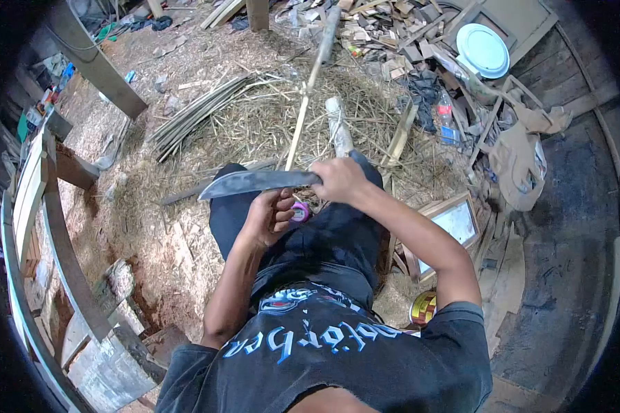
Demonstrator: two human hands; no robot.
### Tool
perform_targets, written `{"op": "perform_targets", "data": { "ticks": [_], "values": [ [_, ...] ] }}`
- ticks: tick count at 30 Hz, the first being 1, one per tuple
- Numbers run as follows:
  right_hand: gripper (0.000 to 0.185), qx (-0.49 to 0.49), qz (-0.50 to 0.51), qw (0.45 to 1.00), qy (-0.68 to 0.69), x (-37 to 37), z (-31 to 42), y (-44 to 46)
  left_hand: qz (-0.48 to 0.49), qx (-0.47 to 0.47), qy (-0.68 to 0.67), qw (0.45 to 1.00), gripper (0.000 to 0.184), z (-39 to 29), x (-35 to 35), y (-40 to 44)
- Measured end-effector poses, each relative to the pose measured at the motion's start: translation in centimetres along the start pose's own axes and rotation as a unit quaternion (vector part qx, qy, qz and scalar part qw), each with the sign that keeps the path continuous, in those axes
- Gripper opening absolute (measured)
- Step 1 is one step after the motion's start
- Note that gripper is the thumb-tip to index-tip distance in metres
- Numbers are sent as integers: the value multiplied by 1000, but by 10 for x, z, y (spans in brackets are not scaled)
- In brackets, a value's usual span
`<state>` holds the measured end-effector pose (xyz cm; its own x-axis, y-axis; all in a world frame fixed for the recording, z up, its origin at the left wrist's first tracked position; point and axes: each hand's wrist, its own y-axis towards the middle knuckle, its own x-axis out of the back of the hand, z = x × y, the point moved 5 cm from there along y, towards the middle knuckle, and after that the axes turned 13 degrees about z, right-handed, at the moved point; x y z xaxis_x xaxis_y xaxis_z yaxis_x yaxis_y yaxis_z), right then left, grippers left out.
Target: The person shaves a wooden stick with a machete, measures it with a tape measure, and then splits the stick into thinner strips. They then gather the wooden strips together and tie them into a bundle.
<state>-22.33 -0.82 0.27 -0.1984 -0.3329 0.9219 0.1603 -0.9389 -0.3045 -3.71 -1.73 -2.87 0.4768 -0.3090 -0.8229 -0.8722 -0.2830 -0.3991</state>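
My right hand (339, 180) is wrapped round the handle of a large machete (251, 182), whose broad grey blade points left across my lap. Just under the blade, my left hand (269, 217) is palm up with its fingers curled; whether it holds anything is hard to make out. A long pale bamboo strip (300, 124) runs away from the blade, its near end hidden behind it. Beside it, a pale round pole (337, 127) leans by my right knee. A purple round item (300, 211) lies between my legs.
Thin strips (203, 110) lie bundled at the left on shavings. Wood scraps (386, 34) pile up at the back, near a white round lid (483, 51). A framed mirror (455, 226) and a tin (424, 308) stand at the right; wooden posts (100, 65) rise at the left.
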Motion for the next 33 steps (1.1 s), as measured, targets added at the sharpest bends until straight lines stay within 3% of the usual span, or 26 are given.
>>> {"op": "perform_targets", "data": {
  "ticks": [2,3,5,8,9,11,12,13,15,16,17,19,21,22,23,25,26,27,28,29,31,32,33],
  "values": [
    [19,-84,-62,994,22,6,-26,-2,51,27,-80,995,25,10,-11,-14],
    [18,-199,-77,967,142,39,-62,18,80,4,-55,995,25,-14,-8,6],
    [18,-189,-62,970,141,31,-68,13,87,27,-92,992,24,-3,-8,-9],
    [20,37,-69,997,20,11,-8,1,71,16,-48,996,24,-8,-13,-3],
    [20,34,-70,997,20,15,-15,3,73,18,-47,996,24,-7,-14,-5],
    [21,-132,-117,984,38,33,-56,10,49,11,1,999,25,0,-9,-18],
    [22,-202,-124,965,114,47,-83,11,28,3,28,999,26,2,-11,-27],
    [22,-202,-120,965,117,38,-81,9,25,6,26,999,26,8,-6,-31],
    [23,-134,-129,982,16,41,-72,9,46,15,33,998,27,9,-1,-23],
    [24,-114,-56,992,0,39,-50,6,33,14,47,998,29,8,0,-22],
    [25,35,-115,992,-21,28,-38,3,31,18,46,998,29,10,-2,-25],
    [25,-22,-122,992,-31,34,-67,9,48,25,88,995,29,11,-9,-27],
    [24,-327,-64,936,113,48,-137,16,54,50,77,994,30,21,-7,-35],
    [26,-313,-148,935,76,63,-140,9,59,74,69,993,30,25,-6,-41],
    [26,-307,-155,936,75,62,-137,10,58,60,81,993,30,23,-7,-41],
    [22,-122,-134,981,71,62,-70,-6,10,3,111,994,30,8,-13,-32],
    [23,-89,-114,987,66,44,-54,-2,8,9,107,994,30,11,-13,-27],
    [24,-116,-89,987,71,31,-40,-1,13,-16,140,990,29,7,-12,-14],
    [25,-49,-144,985,81,29,-26,-3,17,-38,173,984,28,6,-11,-6],
    [25,-50,-146,985,80,27,-20,-1,19,-39,175,984,28,7,-10,-1],
    [24,-36,-224,936,271,33,-10,-3,15,-60,222,973,22,7,-8,3],
    [24,-29,-174,917,358,36,-5,-4,12,-57,220,974,22,10,-5,2],
    [24,-30,-172,917,360,34,-2,-3,23,-71,222,972,21,11,-6,2]
  ]
}}
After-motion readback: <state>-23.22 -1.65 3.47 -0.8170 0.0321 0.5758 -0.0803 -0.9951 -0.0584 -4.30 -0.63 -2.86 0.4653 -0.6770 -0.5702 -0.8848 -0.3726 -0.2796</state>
